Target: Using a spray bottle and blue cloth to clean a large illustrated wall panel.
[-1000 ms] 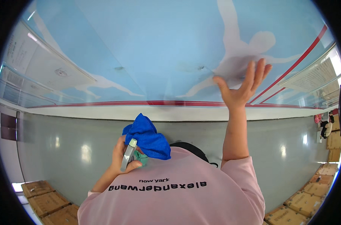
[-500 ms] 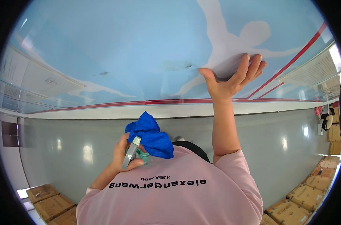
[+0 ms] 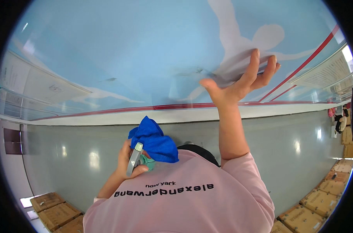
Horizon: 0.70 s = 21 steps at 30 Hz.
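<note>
In front of me stands a light blue wall panel [image 3: 145, 50] with white human silhouettes and red stripes. A dark smudge [image 3: 199, 71] marks it left of my right hand, and a smaller mark [image 3: 112, 79] lies farther left. My right hand [image 3: 240, 83] is raised near the panel, fingers spread, holding nothing; whether it touches the surface I cannot tell. Low on the left, my left hand [image 3: 126, 159] grips a spray bottle with a grey-and-white trigger head [image 3: 135, 157] and a greenish body [image 3: 146, 162]. A blue cloth [image 3: 155, 141] is bunched at that same hand.
Grey glossy floor [image 3: 83, 136] runs below the wall. Wooden crates [image 3: 318, 202] line the right side, and more crates [image 3: 58, 213] sit at the lower left. Framed boards [image 3: 48, 83] hang at the wall's left. Pink and dark items [image 3: 339, 118] lie at far right.
My right hand has tilted, its fingers bending and parting more, with the thumb slightly lower and farther left. The left hand keeps the bottle and cloth almost still. The view has shifted slightly.
</note>
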### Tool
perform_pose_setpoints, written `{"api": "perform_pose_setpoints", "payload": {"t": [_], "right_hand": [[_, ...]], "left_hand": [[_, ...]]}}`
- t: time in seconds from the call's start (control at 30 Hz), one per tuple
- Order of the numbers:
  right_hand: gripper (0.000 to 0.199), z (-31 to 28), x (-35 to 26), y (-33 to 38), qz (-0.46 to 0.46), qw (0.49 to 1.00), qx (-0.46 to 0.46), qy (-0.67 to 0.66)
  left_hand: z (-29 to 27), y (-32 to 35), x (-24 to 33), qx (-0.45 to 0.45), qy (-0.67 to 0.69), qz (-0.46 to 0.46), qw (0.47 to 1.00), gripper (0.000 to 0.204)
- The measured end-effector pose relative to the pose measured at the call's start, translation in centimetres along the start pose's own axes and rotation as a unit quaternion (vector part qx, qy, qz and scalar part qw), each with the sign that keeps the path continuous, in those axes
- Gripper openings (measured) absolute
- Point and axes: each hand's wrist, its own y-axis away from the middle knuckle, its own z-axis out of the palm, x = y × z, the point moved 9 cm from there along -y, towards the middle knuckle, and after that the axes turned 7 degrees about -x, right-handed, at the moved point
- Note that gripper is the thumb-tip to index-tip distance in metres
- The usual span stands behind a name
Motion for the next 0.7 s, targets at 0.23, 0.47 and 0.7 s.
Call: {"api": "perform_pose_setpoints", "payload": {"t": [0.23,0.47,0.7], "right_hand": [[0.111,0.4,-0.5,-0.6,0.064,0.998,0.009,0.020],[0.103,0.6,-1.3,-0.4,0.051,0.999,-0.005,0.016],[0.100,1.1,-1.9,-0.1,-0.026,0.997,-0.057,0.033]], "left_hand": [[0.2,0.6,-0.1,0.019,0.022,-0.010,1.000,0.089],[0.4,0.5,0.2,0.007,0.018,-0.012,1.000,0.086],[0.4,0.0,0.9,0.012,0.029,-0.014,0.999,0.085]]}}
